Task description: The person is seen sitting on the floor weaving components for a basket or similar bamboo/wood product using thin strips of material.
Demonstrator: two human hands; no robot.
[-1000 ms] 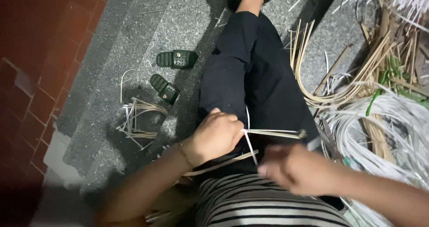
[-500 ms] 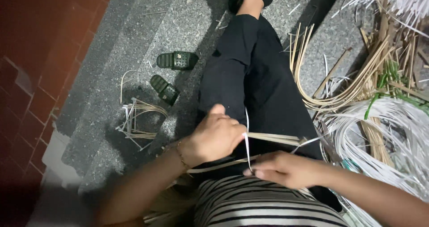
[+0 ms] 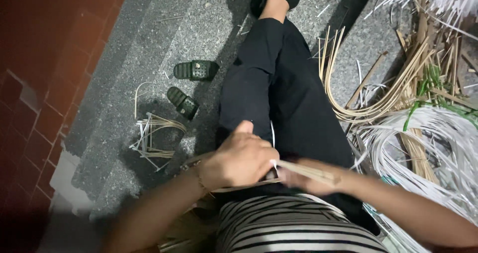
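Taking my lap in black trousers [image 3: 294, 108] as the landmark: far to its left lies the red brick paving [image 3: 45, 83], then the grey stone floor [image 3: 149, 49]. On that floor, left of my knee, sit two dark green slippers [image 3: 195, 69] and, nearer me, a small loose bundle of cane strips [image 3: 152, 138]. Over my lap, just above my striped shirt [image 3: 294, 228], my left hand [image 3: 241, 158] is closed in a fist round a flat bunch of thin bamboo strips [image 3: 303, 171], thumb up. My right hand [image 3: 311, 177] touches it from the right, fingers curled on the same strips, though blurred. Right of my lap curve long tan cane lengths [image 3: 393, 96], and beyond them a pile of white cane coils [image 3: 423, 143].
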